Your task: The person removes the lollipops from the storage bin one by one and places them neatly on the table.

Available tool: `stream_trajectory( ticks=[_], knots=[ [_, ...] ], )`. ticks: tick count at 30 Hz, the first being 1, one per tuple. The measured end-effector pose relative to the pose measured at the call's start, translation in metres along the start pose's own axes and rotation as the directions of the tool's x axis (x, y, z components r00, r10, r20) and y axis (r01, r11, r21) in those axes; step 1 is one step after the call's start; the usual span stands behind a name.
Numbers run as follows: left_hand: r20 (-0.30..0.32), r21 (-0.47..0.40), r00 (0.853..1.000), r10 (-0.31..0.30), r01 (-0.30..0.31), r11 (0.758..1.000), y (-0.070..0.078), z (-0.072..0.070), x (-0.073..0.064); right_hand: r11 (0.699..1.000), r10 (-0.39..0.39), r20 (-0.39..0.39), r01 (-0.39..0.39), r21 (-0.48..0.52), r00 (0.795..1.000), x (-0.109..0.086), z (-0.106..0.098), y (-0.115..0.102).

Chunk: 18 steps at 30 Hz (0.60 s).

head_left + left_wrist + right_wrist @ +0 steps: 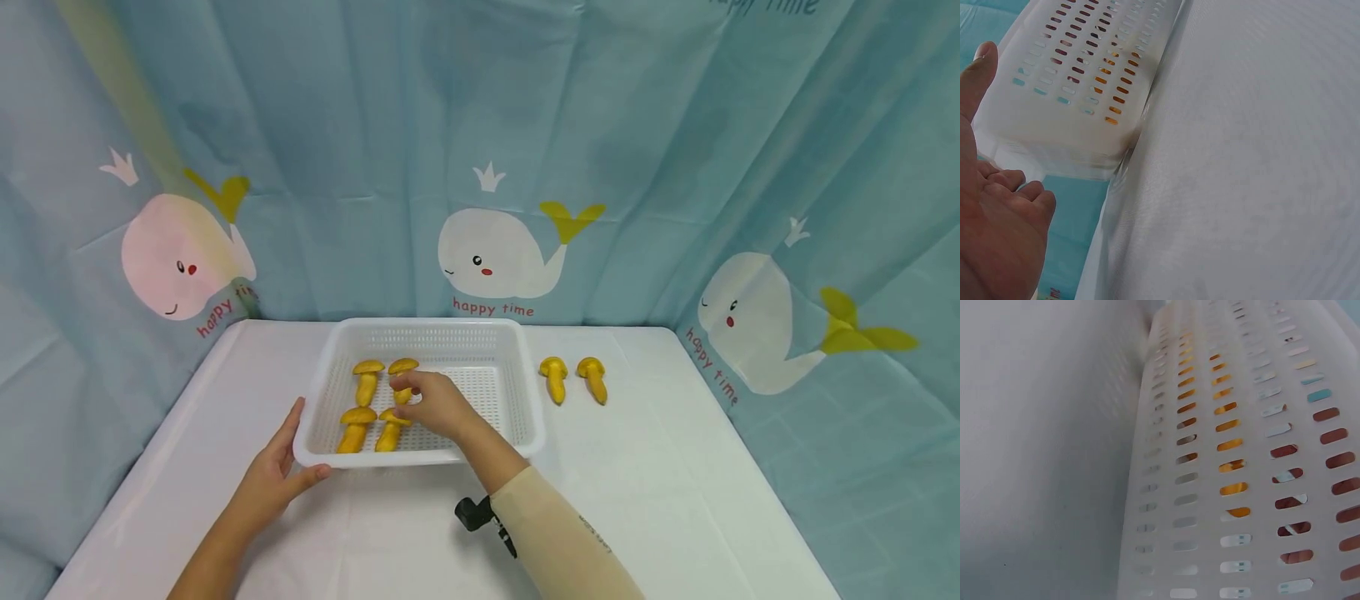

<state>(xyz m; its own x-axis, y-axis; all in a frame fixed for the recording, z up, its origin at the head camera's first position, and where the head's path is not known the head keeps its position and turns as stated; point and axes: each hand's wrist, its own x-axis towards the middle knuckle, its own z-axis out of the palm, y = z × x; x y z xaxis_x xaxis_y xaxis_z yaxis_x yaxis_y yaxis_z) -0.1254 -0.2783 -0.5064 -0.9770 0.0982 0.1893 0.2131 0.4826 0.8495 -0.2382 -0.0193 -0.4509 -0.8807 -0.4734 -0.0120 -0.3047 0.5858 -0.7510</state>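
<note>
- The white basket (480, 457) stands on the desk (675, 500), with 4 yellow mushrooms (366, 389) in its left half; the front rim hides the stem ends of the nearer 2.
- The right hand (438, 406) is over the basket, thumb and index finger apart; it partly covers the 2 right-hand mushrooms, and whether it touches either is hard to tell.
- The left hand (264, 483) is at the basket's near left corner, thumb and fingers spread; the head view hides some fingers.
- 2 loose mushrooms (555, 379) lie right of the basket.
- Through the slots, the wrist views show only yellow scraps of mushroom.
</note>
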Motion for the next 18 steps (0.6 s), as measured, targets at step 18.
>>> stream_trajectory(
  ticks=[18],
  knots=[
    [-0.003, -0.016, 1.0, 0.015, -0.015, 1.0, -0.0051, -0.0001, 0.0005, 0.994, 0.089, 0.097, -0.082, -0.076, 0.991, 0.0038, 0.0097, 0.0057]
  ],
)
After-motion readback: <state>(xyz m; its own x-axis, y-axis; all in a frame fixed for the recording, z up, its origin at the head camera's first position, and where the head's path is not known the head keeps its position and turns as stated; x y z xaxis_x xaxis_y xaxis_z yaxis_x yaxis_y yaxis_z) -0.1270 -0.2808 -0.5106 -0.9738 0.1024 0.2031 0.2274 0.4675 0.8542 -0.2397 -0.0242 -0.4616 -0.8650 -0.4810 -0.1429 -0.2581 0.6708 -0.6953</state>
